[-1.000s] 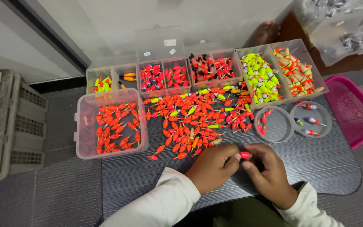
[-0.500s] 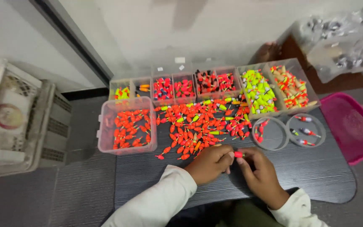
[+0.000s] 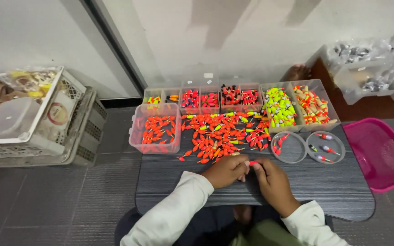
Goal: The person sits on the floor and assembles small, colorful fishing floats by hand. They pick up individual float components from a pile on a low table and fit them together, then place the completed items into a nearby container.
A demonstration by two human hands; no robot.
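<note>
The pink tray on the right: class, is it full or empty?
Empty, as far as shown: the pink tray has only bare pink floor in view, with no floats in it. Its right edge runs out of frame.

Bare hands [image 3: 251, 175], long white sleeves [image 3: 174, 212], ribbed cuffs

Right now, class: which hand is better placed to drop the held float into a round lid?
Right hand: it lies nearer the round lids, and both hands pinch the float.
</note>
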